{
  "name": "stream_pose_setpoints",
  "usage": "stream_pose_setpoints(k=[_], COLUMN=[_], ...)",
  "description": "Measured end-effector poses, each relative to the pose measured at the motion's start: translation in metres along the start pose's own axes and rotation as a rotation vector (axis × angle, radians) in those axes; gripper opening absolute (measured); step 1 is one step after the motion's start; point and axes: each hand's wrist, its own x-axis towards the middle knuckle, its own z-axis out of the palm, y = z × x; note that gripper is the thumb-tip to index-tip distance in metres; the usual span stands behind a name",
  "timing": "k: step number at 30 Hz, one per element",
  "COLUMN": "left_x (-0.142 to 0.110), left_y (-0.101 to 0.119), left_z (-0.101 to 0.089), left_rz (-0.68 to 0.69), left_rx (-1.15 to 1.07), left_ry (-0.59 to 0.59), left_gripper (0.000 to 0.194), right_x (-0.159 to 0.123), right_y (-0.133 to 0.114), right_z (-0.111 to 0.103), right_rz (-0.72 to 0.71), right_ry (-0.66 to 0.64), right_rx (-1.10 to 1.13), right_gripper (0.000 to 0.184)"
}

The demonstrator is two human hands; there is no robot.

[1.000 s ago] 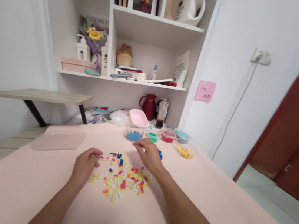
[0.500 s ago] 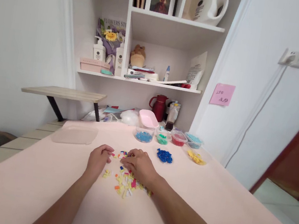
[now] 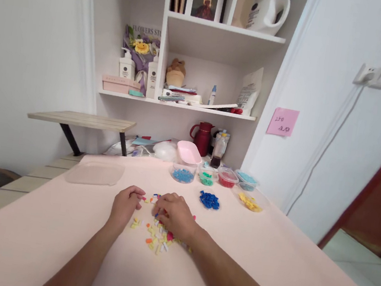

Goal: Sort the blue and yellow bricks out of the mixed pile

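Small coloured blocks (image 3: 157, 241), mostly yellow with white, pink, orange and blue ones, lie loose on the pink tabletop before me. My left hand (image 3: 126, 206) rests at their left side, fingers loosely curled with a gap between thumb and index finger. A small pink block (image 3: 143, 198) is right by its fingertips; whether they touch it is hard to see. Over the right part of the blocks, my right hand (image 3: 175, 215) bends down with fingers drawn together. A dark blue block (image 3: 156, 215) shows near those fingertips, and anything they pinch is hidden.
Dark blue blocks (image 3: 209, 200) sit right of my hands. Behind are clear tubs of blue (image 3: 183, 175), green (image 3: 206, 179), red (image 3: 227, 177) and light blue pieces (image 3: 247, 177), plus yellow pieces (image 3: 249, 202). A translucent lid (image 3: 94, 174) lies left; a pink basin (image 3: 189, 153) stands at the back.
My right hand has shifted slightly and curled its fingers further in over the blocks, uncovering a pink block at its right. My left hand stays nearly still.
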Motion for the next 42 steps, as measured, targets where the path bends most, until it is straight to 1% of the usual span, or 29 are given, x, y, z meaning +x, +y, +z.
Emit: stream_pose_setpoints(k=[5,8,12,16,18,20,22,24,27,29,32,36,42], left_x=[0.001,0.001,0.001,0.003,0.004,0.006,0.008,0.010,0.013,0.014,0.014,0.013,0.014], left_y=[-0.001,-0.001,-0.003,-0.006,-0.006,-0.005,-0.005,-0.005,-0.006,-0.007,-0.007,-0.005,-0.005], left_z=[0.000,0.001,0.001,-0.002,-0.004,-0.006,-0.008,-0.009,-0.009,-0.008,-0.009,-0.009,-0.010], left_rz=[0.007,0.010,0.008,0.003,-0.001,-0.008,-0.020,-0.042,-0.074,-0.075,-0.078,-0.082,-0.087], left_rx=[-0.002,-0.001,0.006,0.011,0.005,-0.008,-0.025,-0.015,0.006,0.020,0.046,0.058,0.050], left_ry=[0.000,0.005,0.013,0.015,0.011,0.004,-0.004,0.007,0.003,-0.002,-0.007,0.007,0.002], left_gripper=[0.025,0.024,0.025,0.026,0.026,0.026,0.027,0.028,0.029,0.029,0.030,0.030,0.029], right_x=[-0.002,-0.003,-0.002,-0.001,-0.001,-0.003,-0.008,-0.017,-0.030,-0.035,-0.037,-0.036,-0.037], right_y=[-0.001,-0.001,0.004,0.014,0.024,0.042,0.064,0.088,0.118,0.131,0.139,0.139,0.137], right_z=[-0.004,-0.010,-0.015,-0.023,-0.035,-0.051,-0.068,-0.082,-0.091,-0.089,-0.080,-0.074,-0.076], right_rz=[0.032,0.040,0.048,0.079,0.108,0.176,0.287,0.404,0.531,0.593,0.659,0.712,0.815], right_ry=[0.062,0.107,0.169,0.204,0.279,0.401,0.539,0.656,0.760,0.777,0.751,0.664,0.569], right_rx=[0.088,0.208,0.327,0.368,0.396,0.436,0.464,0.446,0.369,0.331,0.280,0.185,0.046], right_gripper=[0.020,0.017,0.019,0.011,0.006,0.008,0.013,0.019,0.022,0.023,0.022,0.017,0.016])
